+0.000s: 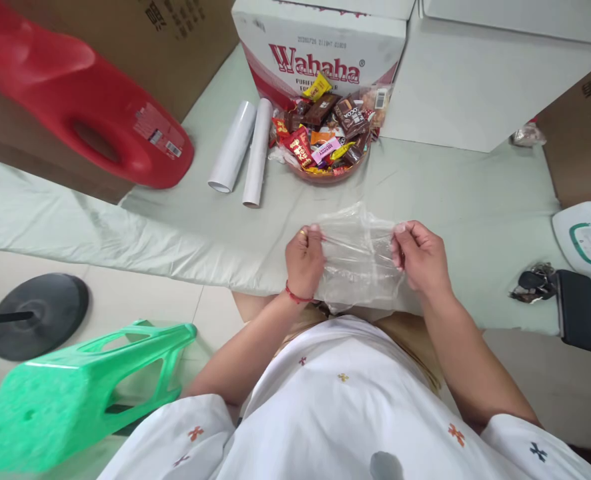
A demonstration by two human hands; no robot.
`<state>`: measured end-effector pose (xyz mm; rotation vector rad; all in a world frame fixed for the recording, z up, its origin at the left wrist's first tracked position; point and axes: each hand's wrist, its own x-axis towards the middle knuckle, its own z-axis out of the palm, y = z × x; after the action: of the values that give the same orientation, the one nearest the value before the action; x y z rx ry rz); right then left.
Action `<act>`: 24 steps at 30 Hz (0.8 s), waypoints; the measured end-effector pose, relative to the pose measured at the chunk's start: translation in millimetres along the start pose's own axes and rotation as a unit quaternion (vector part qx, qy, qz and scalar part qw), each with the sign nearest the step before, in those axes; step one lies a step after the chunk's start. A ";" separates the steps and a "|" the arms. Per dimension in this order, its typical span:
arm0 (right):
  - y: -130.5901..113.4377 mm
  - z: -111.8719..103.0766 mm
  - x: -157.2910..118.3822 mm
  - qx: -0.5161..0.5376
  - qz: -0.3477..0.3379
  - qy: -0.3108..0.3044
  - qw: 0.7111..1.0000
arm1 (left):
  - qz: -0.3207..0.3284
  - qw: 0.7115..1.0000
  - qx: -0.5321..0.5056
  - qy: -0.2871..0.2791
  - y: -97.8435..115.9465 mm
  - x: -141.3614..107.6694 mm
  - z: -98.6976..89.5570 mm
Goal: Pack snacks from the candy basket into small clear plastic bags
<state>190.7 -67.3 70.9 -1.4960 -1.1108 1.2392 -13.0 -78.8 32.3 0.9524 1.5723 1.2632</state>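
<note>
Two white tubes (232,148) lie toward the left of the cloth-covered table (440,187). The left hand (305,260) pinches one side of a clear plastic film (360,263), perhaps a bag, spread across the table's near edge, in front of the sweets bowl (325,176). The right hand (423,257) pinches its other side. Stretching seems in hand; next calls for light fingertips, to part any layers.

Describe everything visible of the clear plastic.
The clear plastic looks thin, flexible and wrinkled, with whitish glints; it may be a bag. It is spread between the left hand and right hand, each pinching one side, at the near edge of the table. Whether it touches the table, I cannot tell.
</note>
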 end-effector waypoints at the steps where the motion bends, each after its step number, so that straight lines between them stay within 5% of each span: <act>1: 5.7 -4.7 6.5 0.002 0.012 0.014 1.000 | 0.021 0.999 0.021 0.020 -5.1 6.1 -2.6; 6: 35.6 -16.7 32.8 -0.085 0.058 0.025 0.994 | 0.085 0.977 0.194 0.032 -21.0 31.3 -13.0; 10: 46.7 -15.1 46.4 -0.262 -0.007 0.016 0.965 | 0.073 0.930 0.360 0.011 -17.3 46.7 -16.3; 12: 47.2 -12.9 51.1 -0.309 -0.033 0.019 0.950 | 0.084 0.913 0.395 0.051 -10.6 47.6 -19.5; 15: 45.0 -7.6 54.6 -0.314 -0.036 0.009 0.949 | 0.198 0.887 0.393 0.136 2.3 36.4 -20.0; 16: 44.1 -5.8 55.3 -0.311 -0.032 0.003 0.950 | 0.247 0.879 0.389 0.126 6.0 30.9 -17.5; 18: 42.4 -3.5 56.9 -0.303 -0.025 -0.006 0.953 | 0.312 0.865 0.392 0.018 9.2 21.7 -8.7; 21: 39.2 -7.5 59.8 -0.256 -0.006 0.019 0.966 | 0.288 0.836 0.446 -0.140 0.6 19.8 5.6; 24: 34.7 -20.6 55.0 -0.141 0.060 0.029 0.988 | 0.256 0.810 0.499 -0.171 -16.9 26.6 9.2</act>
<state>220.4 -23.1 28.2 -1.8228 -1.2093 1.1450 -13.4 -54.4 10.4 2.2465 1.7106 0.4141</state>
